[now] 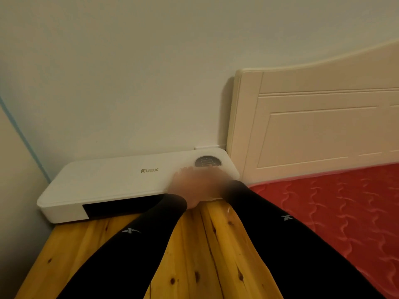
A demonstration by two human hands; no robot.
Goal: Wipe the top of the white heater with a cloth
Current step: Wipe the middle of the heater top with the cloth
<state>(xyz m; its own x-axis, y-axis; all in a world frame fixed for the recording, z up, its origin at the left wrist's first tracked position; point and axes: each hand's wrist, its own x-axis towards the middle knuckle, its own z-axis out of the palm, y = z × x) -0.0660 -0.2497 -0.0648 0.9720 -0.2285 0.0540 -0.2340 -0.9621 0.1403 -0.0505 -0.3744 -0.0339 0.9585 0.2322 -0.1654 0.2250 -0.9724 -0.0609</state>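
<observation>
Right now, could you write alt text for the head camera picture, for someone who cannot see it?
Two blurred hands in black sleeves, the left hand and right hand, meet on the right end of a white heater lying flat on a yellow wooden table. A cream headboard and red mattress stand to the right; no cloth can be made out.

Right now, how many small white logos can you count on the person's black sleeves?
2: one on the left sleeve logo, one on the right sleeve logo. Others may be hidden.
</observation>
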